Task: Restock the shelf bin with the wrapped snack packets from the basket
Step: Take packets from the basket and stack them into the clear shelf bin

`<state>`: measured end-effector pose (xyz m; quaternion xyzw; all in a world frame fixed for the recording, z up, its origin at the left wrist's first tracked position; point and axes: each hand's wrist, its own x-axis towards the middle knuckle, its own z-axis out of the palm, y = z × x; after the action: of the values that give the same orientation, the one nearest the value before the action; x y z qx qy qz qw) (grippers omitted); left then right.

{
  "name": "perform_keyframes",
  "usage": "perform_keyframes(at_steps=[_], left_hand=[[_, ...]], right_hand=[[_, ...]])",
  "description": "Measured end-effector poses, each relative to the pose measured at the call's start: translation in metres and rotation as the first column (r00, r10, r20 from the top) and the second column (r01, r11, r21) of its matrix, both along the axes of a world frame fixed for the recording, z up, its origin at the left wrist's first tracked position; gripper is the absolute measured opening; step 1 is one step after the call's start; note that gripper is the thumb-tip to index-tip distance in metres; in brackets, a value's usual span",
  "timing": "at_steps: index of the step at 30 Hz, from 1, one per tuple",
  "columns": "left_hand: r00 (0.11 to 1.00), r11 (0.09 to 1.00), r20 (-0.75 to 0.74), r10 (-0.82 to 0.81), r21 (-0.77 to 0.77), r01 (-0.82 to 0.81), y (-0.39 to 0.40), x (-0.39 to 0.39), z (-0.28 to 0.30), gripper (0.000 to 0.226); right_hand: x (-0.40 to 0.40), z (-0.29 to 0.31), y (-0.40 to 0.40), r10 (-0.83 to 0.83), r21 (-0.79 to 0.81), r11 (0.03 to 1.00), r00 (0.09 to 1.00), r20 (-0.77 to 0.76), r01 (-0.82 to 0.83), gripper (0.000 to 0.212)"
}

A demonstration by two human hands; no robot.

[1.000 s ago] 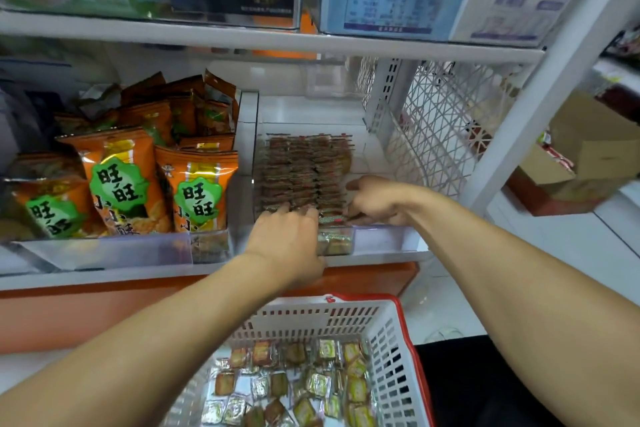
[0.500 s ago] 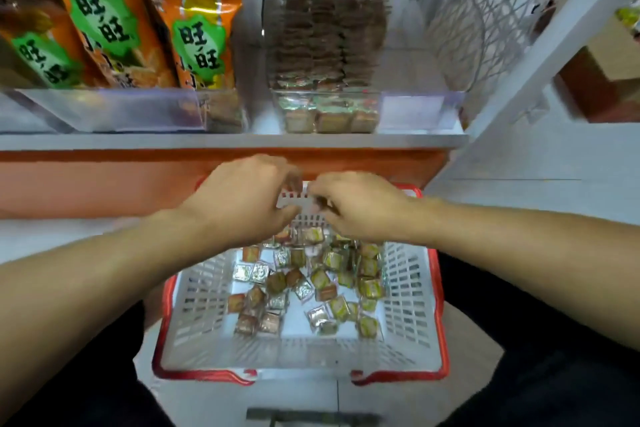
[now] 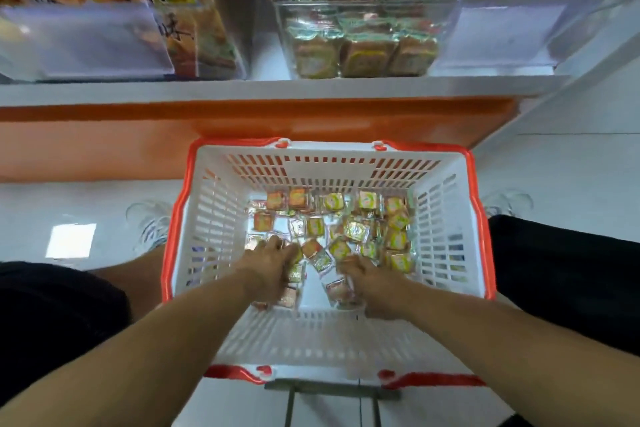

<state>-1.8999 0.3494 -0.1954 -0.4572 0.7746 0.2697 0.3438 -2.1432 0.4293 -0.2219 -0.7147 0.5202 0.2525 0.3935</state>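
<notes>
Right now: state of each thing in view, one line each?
basket: on the floor, partly filled with loose packets
wrapped snack packets: scattered on the basket bottom
shelf bin: on the shelf, packets stacked inside
left hand: down in the basket on packets, grip unclear
right hand: down in the basket on packets, grip unclear

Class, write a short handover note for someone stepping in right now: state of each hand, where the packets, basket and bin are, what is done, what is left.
Left hand: down in the basket, fingers among the packets; grip unclear.
Right hand: likewise, fingers on packets near the basket's front; grip unclear.
The basket sits on the floor below the shelf.
Done: the clear shelf bin already holds rows of packets.
Left: many loose packets remain in the basket; gather and move them up to the bin.
</notes>
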Motion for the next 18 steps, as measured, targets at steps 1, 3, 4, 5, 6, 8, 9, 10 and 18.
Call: perform_keyframes(at_steps=[1, 3, 4, 5, 6, 8, 9, 10, 18], left_hand=[[0.999, 0.999, -0.005, -0.036, -0.018, 0.036, 0.001, -0.002, -0.007, 0.077], [0.992, 0.991, 0.009, -0.129, -0.029, 0.129, 0.003, -0.007, -0.018, 0.08], [0.986, 0.986, 0.029, -0.166, -0.006, 0.166, 0.004, -0.009, -0.021, 0.082], [0.98, 0.981, 0.05, -0.191, 0.031, 0.189, 0.006, -0.012, -0.024, 0.083], [0.975, 0.976, 0.068, -0.213, 0.069, 0.209, 0.008, -0.013, -0.026, 0.082], [0.963, 0.962, 0.083, -0.257, 0.119, 0.246, 0.014, -0.015, -0.03, 0.078], [0.961, 0.959, 0.076, -0.264, 0.13, 0.253, 0.018, -0.015, -0.032, 0.078], [0.961, 0.956, 0.063, -0.271, 0.137, 0.26, 0.021, -0.014, -0.033, 0.078], [0.973, 0.96, 0.001, -0.229, 0.163, 0.226, 0.031, -0.012, -0.043, 0.057]], right_hand=[[0.0, -0.003, 0.0, 0.0, 0.01, 1.0, 1.0, 0.019, 0.0, 0.108], [0.005, -0.009, 0.002, 0.006, 0.017, 1.0, 0.999, 0.032, -0.007, 0.097], [0.008, -0.01, 0.002, -0.002, 0.01, 1.0, 0.999, 0.034, 0.001, 0.09], [0.011, -0.011, 0.002, -0.01, 0.005, 1.0, 0.999, 0.038, 0.01, 0.082], [0.015, -0.012, 0.001, -0.007, 0.005, 1.0, 0.999, 0.043, 0.007, 0.075], [0.022, -0.014, -0.001, 0.004, 0.031, 1.0, 1.0, 0.026, -0.005, 0.066], [0.026, -0.015, -0.001, 0.002, 0.047, 0.999, 1.0, 0.015, -0.003, 0.066], [0.029, -0.015, -0.002, 0.003, 0.06, 0.998, 1.0, 0.011, -0.004, 0.067], [0.045, -0.017, -0.007, 0.003, 0.208, 0.978, 0.993, 0.121, -0.029, 0.066]])
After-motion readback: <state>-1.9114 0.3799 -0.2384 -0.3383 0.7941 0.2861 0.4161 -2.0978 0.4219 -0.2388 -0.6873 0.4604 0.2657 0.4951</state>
